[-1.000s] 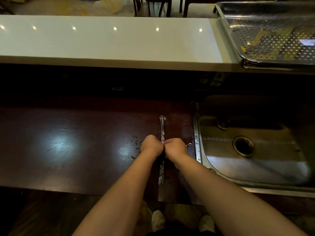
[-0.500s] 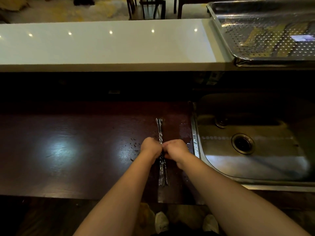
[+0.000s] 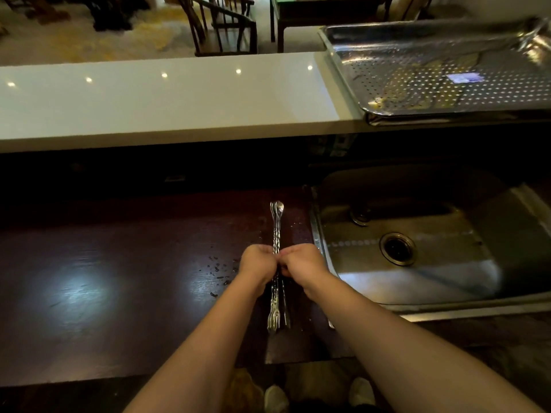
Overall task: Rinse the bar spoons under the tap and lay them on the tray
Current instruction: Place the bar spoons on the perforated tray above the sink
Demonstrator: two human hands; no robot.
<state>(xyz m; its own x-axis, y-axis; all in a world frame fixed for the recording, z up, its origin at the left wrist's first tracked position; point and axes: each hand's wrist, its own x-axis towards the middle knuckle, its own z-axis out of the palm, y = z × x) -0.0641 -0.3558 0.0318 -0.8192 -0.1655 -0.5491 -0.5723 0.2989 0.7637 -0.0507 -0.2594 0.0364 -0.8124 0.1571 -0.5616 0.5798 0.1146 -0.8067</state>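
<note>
Here, starting at my far left, the dark wooden counter carries a pale patch of reflected light, and behind it the white bar top runs across the view with a row of small ceiling-light glints. A scatter of water drops lies on the wood just left of my hands.

My left hand is clenched around the middle of the bar spoons, knuckles up, fingers curled over the twisted stems. The spoons are gathered into one tight bundle lying lengthwise on the counter, bowls pointing away from me and the fork-tipped ends pointing back toward my body. I cannot tell exactly how many are in the bundle. My right hand grasps the same bundle from the other side, pressed right up against the left hand, so both fists meet over the stems.

Just right of the bundle sits the steel sink, its left rim close beside my right hand, with the round drain near the middle of the basin. The tap itself is lost in the dark behind the basin; I cannot make it out. Above and behind the sink, on the right end of the white bar top, rests the perforated metal tray, well apart from the spoons.

At the bottom edge, pale shoes show between my forearms.
</note>
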